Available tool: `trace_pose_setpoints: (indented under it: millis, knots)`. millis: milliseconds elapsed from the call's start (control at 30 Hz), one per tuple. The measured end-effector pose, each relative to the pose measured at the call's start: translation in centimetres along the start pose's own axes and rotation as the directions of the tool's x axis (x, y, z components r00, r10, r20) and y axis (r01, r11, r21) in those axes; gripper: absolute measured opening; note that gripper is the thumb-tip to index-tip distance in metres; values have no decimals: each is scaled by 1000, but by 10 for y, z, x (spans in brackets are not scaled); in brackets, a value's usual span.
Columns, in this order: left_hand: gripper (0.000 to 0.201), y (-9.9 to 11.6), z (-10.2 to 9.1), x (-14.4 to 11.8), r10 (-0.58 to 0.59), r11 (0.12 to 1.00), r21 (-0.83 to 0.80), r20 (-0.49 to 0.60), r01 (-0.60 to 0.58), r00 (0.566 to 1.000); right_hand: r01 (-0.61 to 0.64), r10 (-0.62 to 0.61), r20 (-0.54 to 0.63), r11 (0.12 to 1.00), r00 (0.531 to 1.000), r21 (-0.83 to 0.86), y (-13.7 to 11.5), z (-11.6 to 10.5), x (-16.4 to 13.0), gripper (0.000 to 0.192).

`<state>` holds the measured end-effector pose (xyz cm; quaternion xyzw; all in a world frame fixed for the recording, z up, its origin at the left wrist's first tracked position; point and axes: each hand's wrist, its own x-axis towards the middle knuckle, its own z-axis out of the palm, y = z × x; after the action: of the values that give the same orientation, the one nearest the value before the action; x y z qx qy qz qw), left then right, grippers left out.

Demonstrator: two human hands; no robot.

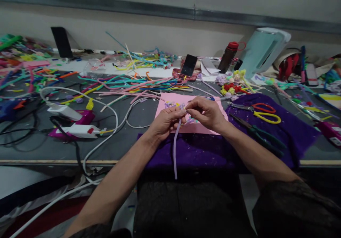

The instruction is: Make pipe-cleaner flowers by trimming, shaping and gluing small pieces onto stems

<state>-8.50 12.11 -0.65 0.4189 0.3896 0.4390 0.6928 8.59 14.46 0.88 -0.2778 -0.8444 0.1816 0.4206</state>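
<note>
Dark surface [133, 149] strewn with coloured pipe cleaners [128, 83] at upper left; purple cloth [266, 124] and pink sheet [170, 105] at centre. Left hand [166, 122] and right hand [206, 112] meet above the sheet, fingers of both pinched together on a lilac pipe cleaner [175, 149] hanging downward. Scissors [263, 112] lie to the right.

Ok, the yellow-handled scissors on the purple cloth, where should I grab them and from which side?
Probably by the yellow handle loops, coming from the right with the right hand. The yellow-handled scissors lie flat on the purple cloth, blades pointing left toward the hands and loops open on the right end, with the red-handled scissors close behind.
</note>
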Motion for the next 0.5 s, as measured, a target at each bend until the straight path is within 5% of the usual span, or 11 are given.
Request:
trace_pose_setpoints:
  millis: [200,500]
  knots:
    - [22,-2,-1,1,-10,1000,2,6,10,1000,69,-65,32,989,997,-130,2,3,-5,6]
    - [22,-3,2,1,-63,988,140,-19,65,998,20,-9,65,985,998,-171,12,-29,-7,8]
